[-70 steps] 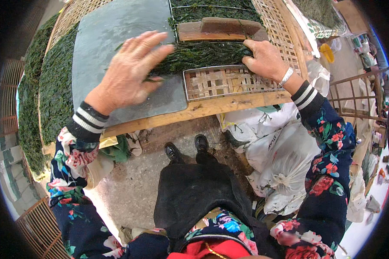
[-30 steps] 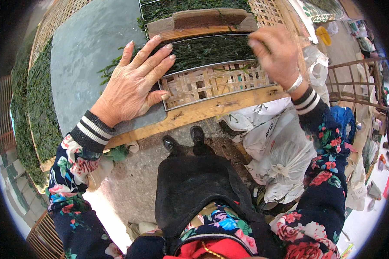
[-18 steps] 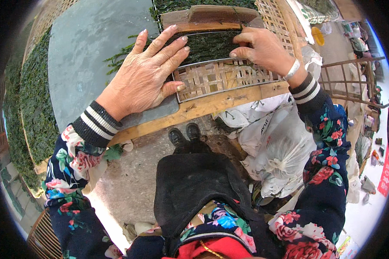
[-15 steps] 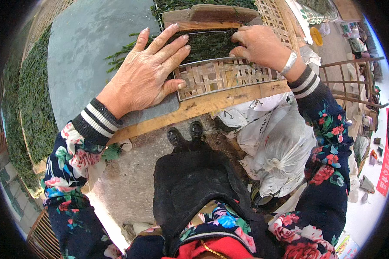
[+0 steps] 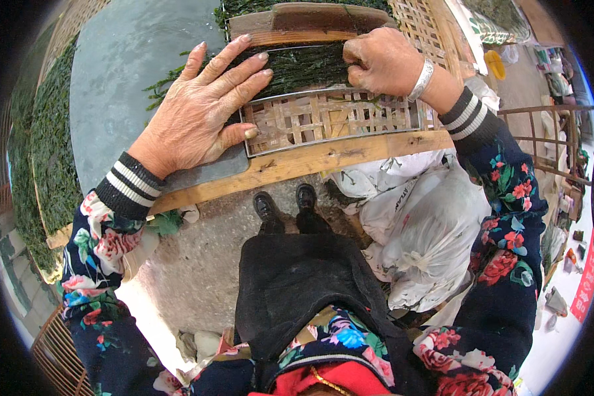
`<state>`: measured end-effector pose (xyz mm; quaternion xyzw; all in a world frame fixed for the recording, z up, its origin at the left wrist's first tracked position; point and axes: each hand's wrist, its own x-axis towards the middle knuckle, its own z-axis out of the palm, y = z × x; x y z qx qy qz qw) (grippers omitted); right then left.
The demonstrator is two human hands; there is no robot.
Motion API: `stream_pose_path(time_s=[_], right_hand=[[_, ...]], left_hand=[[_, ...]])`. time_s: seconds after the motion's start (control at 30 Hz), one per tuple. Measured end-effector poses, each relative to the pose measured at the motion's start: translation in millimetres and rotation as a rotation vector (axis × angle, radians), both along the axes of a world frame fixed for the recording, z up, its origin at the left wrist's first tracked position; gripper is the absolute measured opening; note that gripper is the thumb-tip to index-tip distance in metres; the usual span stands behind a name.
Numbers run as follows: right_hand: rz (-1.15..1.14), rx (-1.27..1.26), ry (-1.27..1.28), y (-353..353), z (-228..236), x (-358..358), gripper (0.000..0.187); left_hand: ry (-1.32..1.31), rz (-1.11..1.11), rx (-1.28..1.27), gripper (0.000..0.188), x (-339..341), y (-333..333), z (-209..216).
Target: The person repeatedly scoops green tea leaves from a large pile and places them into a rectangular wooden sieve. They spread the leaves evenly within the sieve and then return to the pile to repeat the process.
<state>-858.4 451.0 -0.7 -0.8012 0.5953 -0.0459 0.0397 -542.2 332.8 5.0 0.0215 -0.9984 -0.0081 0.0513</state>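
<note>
My left hand (image 5: 201,109) is open, its fingers spread, at the left end of a strip of dark green seaweed (image 5: 303,69). Its thumb reaches to the left corner of a thin metal frame (image 5: 336,135) lying over woven bamboo lattice (image 5: 310,119). At the strip's right end my right hand (image 5: 386,63) is closed, with the fingers curled in. The fingertips are hidden, so what they hold, if anything, cannot be made out. Just behind the strip lies a wooden board (image 5: 297,25) on edge or tilted, with more seaweed beyond it.
A wet grey slab (image 5: 115,86) with loose green strands is at the left. A wooden rail (image 5: 310,157) runs along the near edge. Stuffed white bags (image 5: 422,224) stand below at the right. Seaweed-covered racks (image 5: 49,138) are at far left, a metal rack (image 5: 541,135) at right.
My right hand's fingers have curled in more tightly at the seaweed's end. The view has shifted slightly, and my left hand keeps its place by the frame's corner.
</note>
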Motion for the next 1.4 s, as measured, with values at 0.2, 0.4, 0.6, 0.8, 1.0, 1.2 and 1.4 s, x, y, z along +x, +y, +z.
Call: stream_pose_path(time_s=[0.2,0.4,0.6,0.8,1.0,1.2,1.4], right_hand=[[0.011,-0.021,-0.068,6.6,7.9,-7.7,0.015],[0.014,-0.064,-0.058,16.3,13.6,-21.3,0.016],[-0.091,0.033,0.005,26.6,19.3,-32.1,0.017],[-0.124,0.009,0.029,39.8,21.3,-46.8,0.018],[-0.232,-0.001,-0.040,57.0,12.9,-68.4,0.020],[-0.476,-0.139,-0.641,84.8,2.2,-74.4,0.044],[-0.584,-0.376,-0.464,77.4,-40.5,-31.9,0.058]], left_hand=[[0.002,0.011,-0.031,0.067,3.4,-2.4,-0.2],[-0.017,0.023,-0.049,0.069,3.7,-3.7,-0.9],[-0.014,0.023,-0.042,0.067,5.7,-5.8,-1.3],[-0.036,0.029,-0.057,0.070,2.0,-3.9,-2.5],[-0.058,0.034,-0.060,0.072,0.2,-2.7,0.5],[-0.044,0.039,-0.049,0.074,0.1,-1.7,1.0],[-0.050,0.039,-0.061,0.073,0.2,-2.6,4.5]])
